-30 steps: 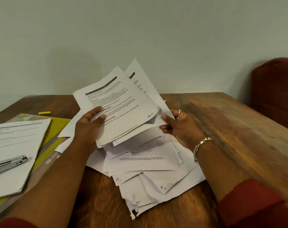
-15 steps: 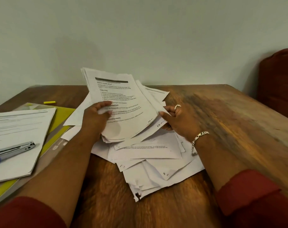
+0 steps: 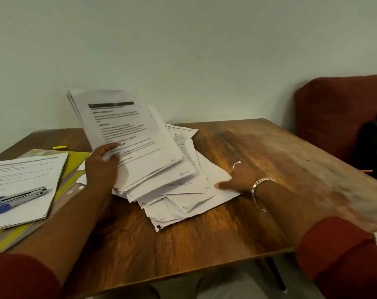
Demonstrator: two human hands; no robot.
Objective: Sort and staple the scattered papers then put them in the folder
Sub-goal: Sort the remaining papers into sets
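Papers (image 3: 179,190) lie in a loose heap at the middle of the wooden table (image 3: 269,152), so sorting looks to be the step in hand. Left hand (image 3: 101,167) grips a tilted sheaf of printed sheets (image 3: 127,137) above the heap, thumb on the top page; right hand (image 3: 239,180) rests with straight fingers on the heap's right edge. Next probably comes picking matching pages out. Nearby, left: a sorted stack (image 3: 26,182) carrying a stapler (image 3: 21,196) and blue marker (image 3: 3,208), lying on the yellow-green folder (image 3: 75,165), which must be cleared before filing
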